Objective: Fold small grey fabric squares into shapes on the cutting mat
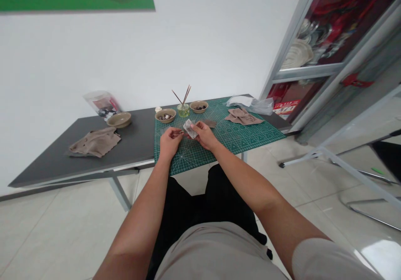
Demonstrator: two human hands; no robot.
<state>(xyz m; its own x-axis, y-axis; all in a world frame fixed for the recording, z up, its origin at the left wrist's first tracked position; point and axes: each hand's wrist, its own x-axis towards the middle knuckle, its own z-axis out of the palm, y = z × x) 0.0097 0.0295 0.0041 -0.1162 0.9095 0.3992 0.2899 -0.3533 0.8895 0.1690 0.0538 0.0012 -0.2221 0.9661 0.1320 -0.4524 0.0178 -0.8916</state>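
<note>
Over the green cutting mat (pixel 188 159), my right hand (pixel 205 136) pinches a small whitish-grey folded piece (pixel 190 128), perhaps cloth or paper; its material is unclear. Close beside it, my left hand (pixel 171 141) has thumb and fingers pressed together. Whatever is between those fingertips is too small to make out. Just past the right hand lies a flat brown piece (pixel 209 123). Beyond the hands stand a bowl of dark and pale bits (pixel 166 116), a glass jar (pixel 183 111) with several thin sticks, and a second bowl of dark pieces (pixel 199 107).
A crumpled brown cloth (pixel 242 116) and clear plastic bags (pixel 263 105) lie on the right of the mat. Left on the dark table (pixel 138 146) are another brown cloth (pixel 95 142), a bowl (pixel 119 120) and a plastic bag (pixel 103 104). A wall stands behind.
</note>
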